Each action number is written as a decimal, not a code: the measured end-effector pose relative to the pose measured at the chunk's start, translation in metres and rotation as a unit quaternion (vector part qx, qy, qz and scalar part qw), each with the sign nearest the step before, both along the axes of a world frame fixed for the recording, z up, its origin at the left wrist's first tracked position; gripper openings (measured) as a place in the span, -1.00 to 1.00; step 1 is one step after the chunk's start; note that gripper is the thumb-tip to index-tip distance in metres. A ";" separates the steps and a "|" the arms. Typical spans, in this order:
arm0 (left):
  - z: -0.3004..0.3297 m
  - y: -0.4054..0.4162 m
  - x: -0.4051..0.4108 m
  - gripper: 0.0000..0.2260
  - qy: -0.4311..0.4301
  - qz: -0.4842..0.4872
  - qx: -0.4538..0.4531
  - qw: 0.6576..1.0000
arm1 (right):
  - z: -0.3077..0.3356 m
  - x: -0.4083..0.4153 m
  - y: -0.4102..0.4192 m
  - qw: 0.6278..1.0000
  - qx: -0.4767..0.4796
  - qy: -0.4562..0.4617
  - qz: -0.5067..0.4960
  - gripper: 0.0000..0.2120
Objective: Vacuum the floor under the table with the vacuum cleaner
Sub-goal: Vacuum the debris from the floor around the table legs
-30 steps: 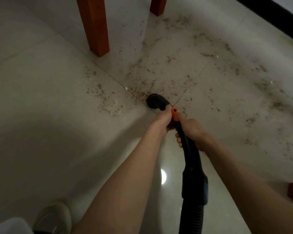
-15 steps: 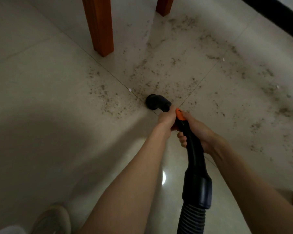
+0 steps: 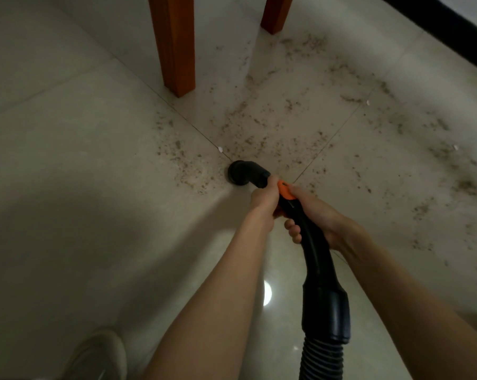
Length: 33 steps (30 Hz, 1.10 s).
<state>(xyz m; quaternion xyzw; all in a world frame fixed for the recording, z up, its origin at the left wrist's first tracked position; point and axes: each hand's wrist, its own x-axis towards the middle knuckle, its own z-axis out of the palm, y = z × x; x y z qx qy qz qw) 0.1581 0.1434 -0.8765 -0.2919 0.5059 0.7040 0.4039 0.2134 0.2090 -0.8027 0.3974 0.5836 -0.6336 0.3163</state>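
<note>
Barely started — nozzle (image 3: 244, 173) sits at the near edge of the dirt (image 3: 300, 127).
Left hand (image 3: 263, 200) and right hand (image 3: 318, 215) both grip the vacuum wand (image 3: 313, 237); grit spreads far and right past the table leg (image 3: 177, 45).

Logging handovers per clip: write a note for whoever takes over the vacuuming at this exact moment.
Left hand grips the vacuum wand up front, near the black nozzle; right hand grips the handle behind the orange button.
Nozzle sits on the floor at the near edge of the dirt.
Done: nothing clearly cleaned yet.
Left: crumbs from the nozzle out past the table legs and off to the right.
</note>
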 end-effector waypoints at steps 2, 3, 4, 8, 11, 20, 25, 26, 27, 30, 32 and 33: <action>0.002 -0.005 0.003 -0.68 -0.007 0.001 0.004 1.000 | 0.001 0.001 -0.004 1.000 0.010 -0.003 0.007 -0.45; 0.003 -0.007 0.004 -0.69 -0.010 0.001 0.004 1.000 | 0.001 0.002 -0.005 1.000 0.014 -0.004 0.011 -0.45; 0.003 -0.008 0.006 -0.68 -0.011 0.001 0.001 1.000 | 0.001 0.004 -0.007 1.000 0.018 -0.005 0.016 -0.44; 0.002 -0.015 0.015 -0.70 -0.004 0.001 -0.008 1.000 | 0.003 0.010 -0.012 0.999 0.028 -0.007 0.044 -0.41; 0.000 -0.024 0.022 -0.71 -0.008 0.006 0.002 1.000 | 0.004 0.014 -0.018 0.997 0.040 -0.007 0.068 -0.39; -0.003 -0.056 0.029 -0.70 0.004 0.059 -0.008 0.998 | 0.006 0.016 -0.049 0.990 0.075 0.012 0.119 -0.45; -0.005 -0.070 0.032 -0.71 0.003 0.095 -0.001 0.995 | 0.007 0.012 -0.060 0.986 0.077 0.009 0.149 -0.47; -0.005 -0.071 0.032 -0.71 0.003 0.098 -0.003 0.995 | 0.007 0.012 -0.061 0.985 0.077 0.009 0.152 -0.47; -0.005 -0.072 0.032 -0.72 0.004 0.097 -0.007 0.995 | 0.007 0.011 -0.061 0.985 0.077 0.009 0.153 -0.47; -0.004 -0.071 0.030 -0.72 0.001 0.094 -0.019 0.995 | 0.006 0.010 -0.061 0.985 0.080 0.010 0.150 -0.46; -0.003 -0.069 0.027 -0.71 0.001 0.085 -0.023 0.996 | 0.005 0.009 -0.060 0.986 0.090 0.015 0.143 -0.46; -0.001 -0.067 0.024 -0.71 0.001 0.079 -0.024 0.997 | 0.005 0.008 -0.059 0.986 0.095 0.019 0.136 -0.45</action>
